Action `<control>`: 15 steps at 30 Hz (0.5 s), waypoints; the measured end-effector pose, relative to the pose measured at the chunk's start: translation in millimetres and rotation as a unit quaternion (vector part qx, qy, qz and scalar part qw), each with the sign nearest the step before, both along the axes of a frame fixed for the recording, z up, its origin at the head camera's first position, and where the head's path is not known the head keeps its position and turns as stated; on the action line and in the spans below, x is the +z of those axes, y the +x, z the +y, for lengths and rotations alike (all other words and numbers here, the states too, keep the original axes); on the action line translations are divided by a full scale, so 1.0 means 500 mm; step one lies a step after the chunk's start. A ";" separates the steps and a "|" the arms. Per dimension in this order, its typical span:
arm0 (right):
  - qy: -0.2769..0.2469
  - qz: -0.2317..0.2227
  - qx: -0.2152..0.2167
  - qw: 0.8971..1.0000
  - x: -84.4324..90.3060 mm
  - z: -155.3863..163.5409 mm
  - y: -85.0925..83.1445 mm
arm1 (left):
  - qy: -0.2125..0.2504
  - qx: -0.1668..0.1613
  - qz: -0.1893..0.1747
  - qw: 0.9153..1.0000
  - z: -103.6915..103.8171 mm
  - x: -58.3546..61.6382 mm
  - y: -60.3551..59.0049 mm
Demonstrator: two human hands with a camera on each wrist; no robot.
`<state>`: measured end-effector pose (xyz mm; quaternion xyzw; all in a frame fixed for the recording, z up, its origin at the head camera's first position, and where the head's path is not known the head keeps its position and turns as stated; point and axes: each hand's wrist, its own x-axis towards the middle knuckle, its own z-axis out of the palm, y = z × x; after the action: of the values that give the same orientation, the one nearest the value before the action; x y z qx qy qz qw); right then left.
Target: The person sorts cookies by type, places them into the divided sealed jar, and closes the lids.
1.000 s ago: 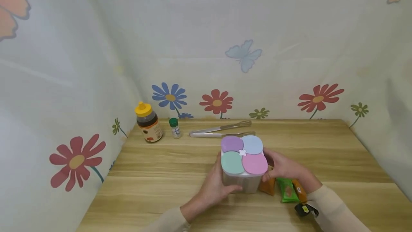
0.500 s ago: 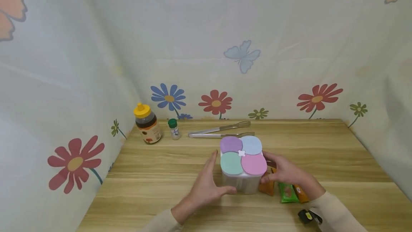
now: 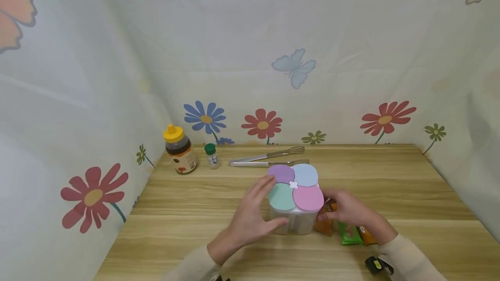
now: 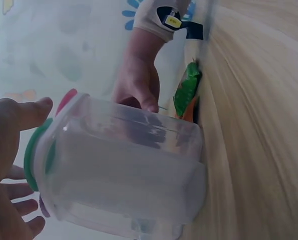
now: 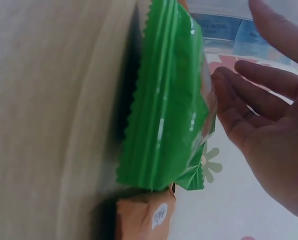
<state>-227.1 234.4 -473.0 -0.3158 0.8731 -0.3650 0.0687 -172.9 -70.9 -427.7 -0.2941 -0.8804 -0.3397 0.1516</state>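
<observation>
- The clear plastic container stands upright on the wooden table, between the two hands; its lid faces up, with four petal-shaped flaps in purple, blue, green and pink.
- The left hand is on the container's left side, fingers spread and nearly straight, fingertips up at the edge of the lid and thumb against the front wall; it does not wrap round the box.
- The right hand lies just at the container's right side, fingers loose and uncurled, gripping nothing.
- The head view alone shows the lid's colours; the left wrist view shows instead the see-through walls of the container and the right hand behind them, fingertips at the far wall.
- The right wrist view shows the open palm beside a green packet, with an orange packet under it; whether the fingers touch the packets cannot be told.
- These packets lie right beside the right hand, against the container's right foot.
- Well beyond the hands, by the flowered backdrop, stand a honey bottle with a yellow cap and a small green-capped jar; metal tongs lie just behind the container.
</observation>
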 end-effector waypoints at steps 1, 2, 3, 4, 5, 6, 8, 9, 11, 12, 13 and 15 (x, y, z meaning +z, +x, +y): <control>0.009 -0.002 -0.004 1.000 -0.001 0.001 0.000 | -0.006 -0.007 0.014 1.000 0.002 0.004 -0.001; 0.016 -0.005 -0.006 1.000 -0.002 0.001 0.000 | -0.011 -0.014 0.027 0.999 0.004 0.007 -0.001; 0.025 -0.010 -0.010 1.000 -0.003 0.002 0.000 | -0.015 -0.023 0.039 0.999 0.006 0.011 -0.002; 0.032 -0.013 -0.012 0.999 -0.003 0.003 0.000 | -0.018 -0.032 0.049 0.998 0.009 0.014 -0.003; 0.039 -0.018 -0.015 0.999 -0.002 0.003 0.000 | -0.022 -0.040 0.056 0.997 0.011 0.017 -0.004; 0.046 -0.022 -0.018 0.999 -0.001 0.003 0.002 | -0.025 -0.049 0.064 0.996 0.014 0.020 -0.005; 0.056 -0.027 -0.021 0.998 0.000 0.004 0.004 | -0.036 -0.061 0.071 0.995 0.019 0.027 -0.006; 0.061 -0.029 -0.024 0.997 0.000 0.004 0.006 | -0.042 -0.067 0.075 0.994 0.022 0.031 -0.006; 0.071 -0.024 -0.025 0.997 0.000 0.003 0.008 | -0.057 -0.075 0.082 0.992 0.028 0.039 -0.007; 0.076 -0.019 -0.026 0.997 -0.001 0.003 0.008 | -0.064 -0.079 0.088 0.991 0.031 0.042 -0.008; 0.081 -0.010 -0.025 0.996 -0.002 0.003 0.008 | -0.073 -0.082 0.096 0.989 0.033 0.045 -0.009; 0.090 0.009 -0.024 0.996 -0.003 0.003 0.009 | -0.088 -0.089 0.113 0.986 0.039 0.050 -0.011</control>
<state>-222.8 236.0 -474.6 -0.2908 0.9102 -0.2836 0.0802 -178.4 -51.6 -402.5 -0.4201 -0.8543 -0.2374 0.1932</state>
